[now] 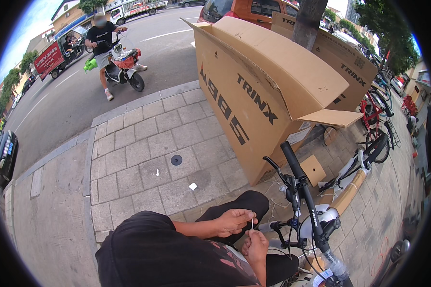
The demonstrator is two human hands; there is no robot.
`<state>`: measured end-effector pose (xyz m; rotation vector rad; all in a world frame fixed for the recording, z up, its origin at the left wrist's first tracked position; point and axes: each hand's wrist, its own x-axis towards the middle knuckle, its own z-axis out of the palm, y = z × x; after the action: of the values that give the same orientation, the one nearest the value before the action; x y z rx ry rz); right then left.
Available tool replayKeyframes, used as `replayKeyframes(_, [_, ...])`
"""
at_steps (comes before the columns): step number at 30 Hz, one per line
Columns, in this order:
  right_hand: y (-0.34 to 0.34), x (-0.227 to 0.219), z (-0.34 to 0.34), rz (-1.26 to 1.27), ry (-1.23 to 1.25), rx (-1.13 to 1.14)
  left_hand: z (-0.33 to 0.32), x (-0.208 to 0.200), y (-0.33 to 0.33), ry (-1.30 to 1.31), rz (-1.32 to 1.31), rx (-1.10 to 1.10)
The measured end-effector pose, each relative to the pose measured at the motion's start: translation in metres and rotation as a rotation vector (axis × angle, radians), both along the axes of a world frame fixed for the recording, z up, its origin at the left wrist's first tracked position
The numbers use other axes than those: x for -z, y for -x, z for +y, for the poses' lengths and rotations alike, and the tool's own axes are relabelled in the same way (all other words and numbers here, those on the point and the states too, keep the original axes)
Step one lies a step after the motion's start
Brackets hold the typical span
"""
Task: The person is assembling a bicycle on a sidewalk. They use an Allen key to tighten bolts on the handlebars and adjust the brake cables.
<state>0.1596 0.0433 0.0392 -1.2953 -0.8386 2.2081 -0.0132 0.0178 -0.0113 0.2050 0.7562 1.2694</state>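
A thin, pale silvery rod (252, 223) stands between my two hands; its exact kind is too small to make out. My left hand (235, 222) pinches its upper end between thumb and fingers. Just below, my right hand (256, 246) has its fingers closed on the lower end. Both hands are over my dark-trousered knees. Close on the right is a bicycle with a black handlebar (315, 217), a brake lever (273, 165) and dark cables. Part of its frame is wrapped in clear plastic.
A big open cardboard bicycle box (239, 95) stands ahead, another behind it by a tree trunk (309, 24). Cardboard scraps (312, 170) and more bicycles (378, 138) are at right. A white scrap (192, 186) lies on the paving. A person rides a scooter (122, 67) on the road.
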Motion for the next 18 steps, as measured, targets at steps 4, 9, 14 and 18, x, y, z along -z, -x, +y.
replayKeyframes(4, [-0.0002, 0.0003, 0.0003, -0.011, -0.001, -0.013, -0.0006, 0.0018, 0.0002, -0.001, -0.005, 0.004])
replayKeyframes(9, [0.0008, -0.0016, -0.0015, 0.008, 0.003, 0.019, -0.0002, -0.0014, -0.0007, 0.002, 0.001, -0.012])
replayKeyframes(14, [0.0003, -0.0015, -0.0015, 0.022, 0.012, 0.021, -0.0003, -0.0033, -0.0008, 0.003, -0.003, -0.021])
replayKeyframes(18, [0.0012, -0.0035, -0.0019, 0.012, 0.013, 0.023, -0.0005, -0.0025, -0.0007, 0.000, -0.009, -0.020])
